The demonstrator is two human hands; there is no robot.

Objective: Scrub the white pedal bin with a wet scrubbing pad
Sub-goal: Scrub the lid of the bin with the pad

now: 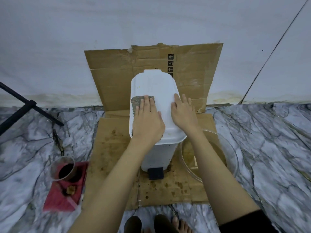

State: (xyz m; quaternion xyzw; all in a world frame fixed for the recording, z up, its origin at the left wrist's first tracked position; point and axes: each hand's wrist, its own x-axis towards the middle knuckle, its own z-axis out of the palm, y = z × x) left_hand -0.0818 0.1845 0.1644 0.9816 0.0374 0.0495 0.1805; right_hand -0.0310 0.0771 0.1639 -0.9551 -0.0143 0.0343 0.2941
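Observation:
The white pedal bin (155, 88) stands upright on flattened cardboard, its lid closed and its black pedal (155, 173) facing me. A grey-green scrubbing pad (136, 102) lies flat on the left side of the lid. My left hand (148, 122) presses on the pad with straight fingers and covers most of it. My right hand (183, 113) lies flat on the right side of the lid, fingers straight and reaching over the right edge.
Stained cardboard (114, 145) covers the marble-patterned floor and leans up the white wall. A clear glass bowl (232, 153) with brownish water sits right of the bin. At left, a plastic cup of dark liquid (63, 168) stands on a red cloth (67, 190). A black stand leg (25, 106) crosses far left.

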